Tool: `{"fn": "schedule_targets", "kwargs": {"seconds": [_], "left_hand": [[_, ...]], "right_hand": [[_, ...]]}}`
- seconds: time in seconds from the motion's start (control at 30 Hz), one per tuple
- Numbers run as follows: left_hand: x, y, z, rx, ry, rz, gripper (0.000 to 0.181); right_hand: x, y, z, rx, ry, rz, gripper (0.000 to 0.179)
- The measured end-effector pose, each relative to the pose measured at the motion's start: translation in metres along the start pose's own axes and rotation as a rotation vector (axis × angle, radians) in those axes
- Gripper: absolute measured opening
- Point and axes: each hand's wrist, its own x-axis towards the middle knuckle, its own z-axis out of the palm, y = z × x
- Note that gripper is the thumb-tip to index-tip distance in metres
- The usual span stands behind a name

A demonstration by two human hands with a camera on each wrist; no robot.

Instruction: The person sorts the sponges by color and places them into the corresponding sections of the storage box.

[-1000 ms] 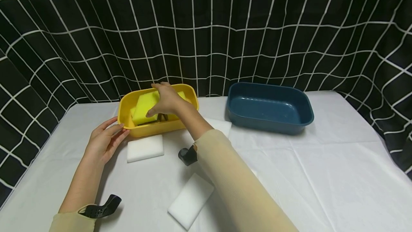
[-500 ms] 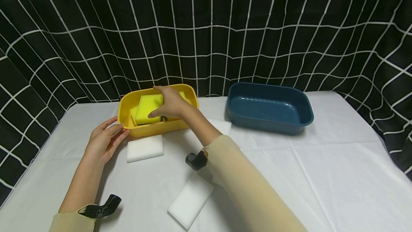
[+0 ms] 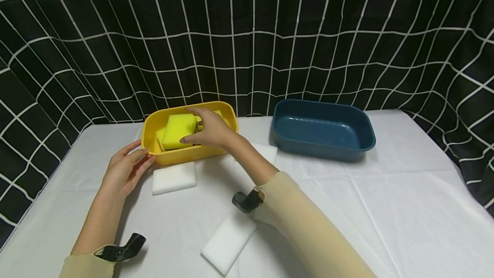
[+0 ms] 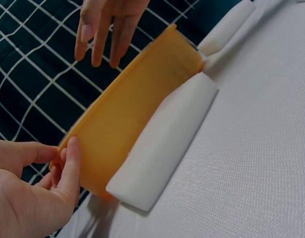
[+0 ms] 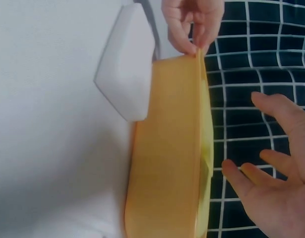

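Note:
My left hand (image 3: 124,168) pinches the left end of the yellow bin (image 3: 193,155) at its rim, with the thumb and fingers on either side in the left wrist view. Several bright yellow sponges lie in the bin, the top one, a yellow sponge (image 3: 175,132), leaning over others. Above the bin's right half hovers my right hand (image 3: 212,128), its fingers spread and nothing between them. In the right wrist view the right hand (image 5: 276,183) stands apart from the bin's rim. Something dark shows in the bin, partly hidden behind the right hand.
A white sponge (image 3: 174,178) lies against the bin's front, and another white sponge (image 3: 229,243) lies nearer on the white cloth. More white pieces show partly behind the right arm. At the back right stands a dark blue bin (image 3: 328,151). A black grid curtain (image 3: 247,46) hangs behind.
My right hand has drifted right and slightly down over the yellow bin, uncovering more of the top yellow sponge, which has shifted slightly right. The left hand has stayed at the rim.

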Motion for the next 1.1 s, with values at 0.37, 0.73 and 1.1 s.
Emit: {"fn": "schedule_targets", "kwargs": {"seconds": [0.37, 0.73, 1.1], "left_hand": [[-0.002, 0.000, 0.000, 0.006, 0.003, 0.010, 0.068], [0.000, -0.001, 0.001, 0.007, -0.001, 0.016, 0.069], [-0.001, -0.002, 0.000, 0.006, 0.000, 0.015, 0.069]], "right_hand": [[-0.021, 0.011, -0.011, 0.054, 0.052, 0.001, 0.070], [-0.044, 0.023, -0.026, 0.044, 0.136, 0.040, 0.059], [-0.067, 0.041, -0.046, 0.072, 0.208, 0.029, 0.048]]}}
